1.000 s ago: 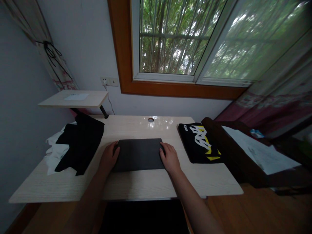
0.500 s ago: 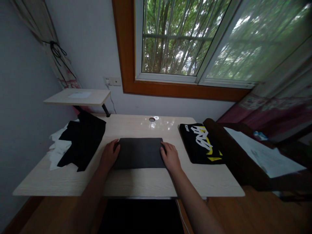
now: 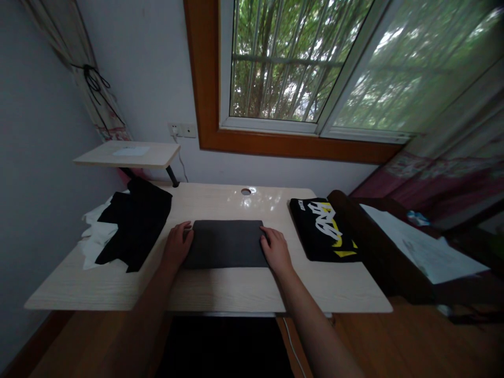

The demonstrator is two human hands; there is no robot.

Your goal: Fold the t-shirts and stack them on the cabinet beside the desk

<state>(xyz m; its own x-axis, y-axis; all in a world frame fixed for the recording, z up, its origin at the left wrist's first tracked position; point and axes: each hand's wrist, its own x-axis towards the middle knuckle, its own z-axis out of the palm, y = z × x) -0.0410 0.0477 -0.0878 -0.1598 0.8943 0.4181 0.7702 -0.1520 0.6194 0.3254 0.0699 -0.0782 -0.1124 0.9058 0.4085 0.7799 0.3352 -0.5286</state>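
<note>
A flat dark grey rectangle (image 3: pixel 228 243) lies on the desk in front of me; whether it is a board or folded cloth I cannot tell. At its left edge rests my left hand (image 3: pixel 179 243), thumb and fingers apart. My right hand (image 3: pixel 276 248) is at the opposite edge, also open, with the fingertips touching the far right corner. To the right is a folded black garment (image 3: pixel 323 231) with white and yellow print. Loose black cloth (image 3: pixel 136 226) lies on the left, over crumpled white cloth (image 3: pixel 92 236).
Everything lies on a pale wooden desk (image 3: pixel 244 294) with a round cable hole (image 3: pixel 246 192). A small raised shelf (image 3: pixel 157 153) stands at the back left. Right of the desk, a dark brown piece of furniture (image 3: pixel 370 247) carries a pale sheet (image 3: pixel 417 247). A window is behind.
The view has shifted slightly. Both hands stay at the sides of the grey rectangle, with the left fingers looking slightly farther from its edge.
</note>
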